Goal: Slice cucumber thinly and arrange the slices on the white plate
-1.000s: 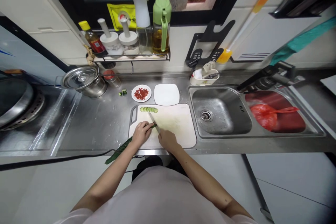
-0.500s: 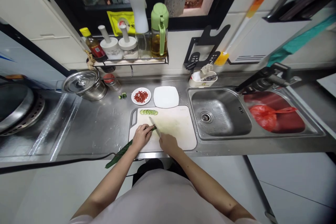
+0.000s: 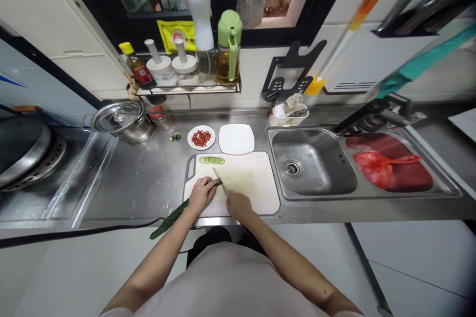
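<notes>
A white cutting board lies on the steel counter in front of me. My left hand is closed over a long green cucumber that sticks out past the counter's front edge. In my right hand I grip a knife, its blade angled across the cucumber's cut end. A short row of cucumber slices lies at the board's far left edge.
Behind the board stand a small plate of chopped red chili and a white plate. A double sink is to the right, with a red bag in its far basin. A lidded pot and a condiment shelf are at the back left.
The hands, knife and cucumber stay in nearly the same place on the board; only the camera view has shifted slightly.
</notes>
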A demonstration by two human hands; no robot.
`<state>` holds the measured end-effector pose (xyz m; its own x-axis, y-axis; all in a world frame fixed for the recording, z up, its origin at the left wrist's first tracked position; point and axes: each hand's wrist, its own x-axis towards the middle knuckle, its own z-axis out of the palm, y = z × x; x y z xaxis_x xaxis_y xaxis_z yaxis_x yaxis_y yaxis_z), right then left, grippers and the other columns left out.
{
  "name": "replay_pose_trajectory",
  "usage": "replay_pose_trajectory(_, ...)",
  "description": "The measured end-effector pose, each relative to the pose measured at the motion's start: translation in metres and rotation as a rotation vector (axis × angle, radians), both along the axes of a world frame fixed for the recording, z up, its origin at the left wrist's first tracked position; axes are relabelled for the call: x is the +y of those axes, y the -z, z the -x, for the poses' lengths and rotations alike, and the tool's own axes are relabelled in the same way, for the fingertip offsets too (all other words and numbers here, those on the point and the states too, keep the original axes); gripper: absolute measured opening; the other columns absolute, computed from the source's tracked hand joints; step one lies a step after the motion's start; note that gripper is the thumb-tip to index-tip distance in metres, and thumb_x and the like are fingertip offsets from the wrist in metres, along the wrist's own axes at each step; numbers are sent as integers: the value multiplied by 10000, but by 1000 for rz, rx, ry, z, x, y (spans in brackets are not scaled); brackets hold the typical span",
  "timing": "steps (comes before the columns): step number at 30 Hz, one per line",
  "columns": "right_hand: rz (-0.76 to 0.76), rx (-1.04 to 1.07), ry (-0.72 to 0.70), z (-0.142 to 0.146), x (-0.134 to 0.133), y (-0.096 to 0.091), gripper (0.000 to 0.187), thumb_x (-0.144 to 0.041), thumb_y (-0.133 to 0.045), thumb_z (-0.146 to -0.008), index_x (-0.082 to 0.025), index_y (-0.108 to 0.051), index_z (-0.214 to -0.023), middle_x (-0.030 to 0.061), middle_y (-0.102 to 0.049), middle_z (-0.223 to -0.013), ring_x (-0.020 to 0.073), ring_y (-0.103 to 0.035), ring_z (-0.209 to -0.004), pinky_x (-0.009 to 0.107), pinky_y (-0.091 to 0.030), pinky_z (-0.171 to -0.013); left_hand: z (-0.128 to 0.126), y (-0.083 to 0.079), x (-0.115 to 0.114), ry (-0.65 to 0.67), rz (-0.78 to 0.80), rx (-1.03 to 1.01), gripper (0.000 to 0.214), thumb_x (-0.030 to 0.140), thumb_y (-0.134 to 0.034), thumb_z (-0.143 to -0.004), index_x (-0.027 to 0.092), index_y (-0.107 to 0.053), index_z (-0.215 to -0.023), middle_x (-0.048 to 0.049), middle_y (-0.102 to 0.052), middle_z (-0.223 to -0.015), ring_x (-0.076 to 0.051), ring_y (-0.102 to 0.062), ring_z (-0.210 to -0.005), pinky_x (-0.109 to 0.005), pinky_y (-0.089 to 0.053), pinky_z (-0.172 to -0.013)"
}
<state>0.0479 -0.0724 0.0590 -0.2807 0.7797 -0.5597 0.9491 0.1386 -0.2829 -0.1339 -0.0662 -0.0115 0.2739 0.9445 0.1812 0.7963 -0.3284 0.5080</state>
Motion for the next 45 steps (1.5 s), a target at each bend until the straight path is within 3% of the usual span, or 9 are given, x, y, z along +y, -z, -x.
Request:
replay_pose_trajectory(12,-31,22,34,3,3,0,315,-171,-363,-932,-111,-585,-1146,165,-691,-1028,244,-657,-1000,323,-472,-799,-2,-1,-2,-21,-23,68,310,251,-514,-914,273,-644,-1195,-56,-609,-1010,-197,-545,-956,-347,-455,-860)
replay_pose_trajectory(25,5,-12,25,-23,-16,1,299,-210,-356,-944,-153,-583,-1130,137,-698,-1024,245,-658,-968,325,-445,-762,-4,-13,-6,-88,71,156,349,311,-499,-925,301,-602,-1258,-48,-633,-1062,-204,-567,-997,-346,-434,-891)
replay_pose_trajectory(34,-130,-173,-9,-56,-16,-7,332,-190,-316,-969,-169,-533,-1220,128,-705,-896,254,-674,-889,317,-403,-721,-9,-18,-4,-195,147,9,385,374,-544,-897,278,-600,-1265,-59,-657,-1109,-223,-584,-1067,-371,-437,-967)
replay_pose_trajectory(40,-278,-226,-59,-70,-17,-3,418,-156,-335,-967,-208,-468,-1359,130,-683,-977,254,-621,-962,340,-363,-771,-20,-30,18,-299,150,-222,374,385,-467,-936,224,-619,-1237,-79,-660,-1179,-219,-580,-1121,-372,-444,-989)
replay_pose_trajectory(45,-406,-227,-84,-80,-16,1,465,-192,-396,-960,-233,-450,-1419,137,-654,-1003,262,-557,-978,367,-316,-814,-33,-51,39,-116,248,-174,358,411,-520,-904,247,-655,-1193,-55,-665,-1202,-224,-562,-1154,-388,-401,-1029)
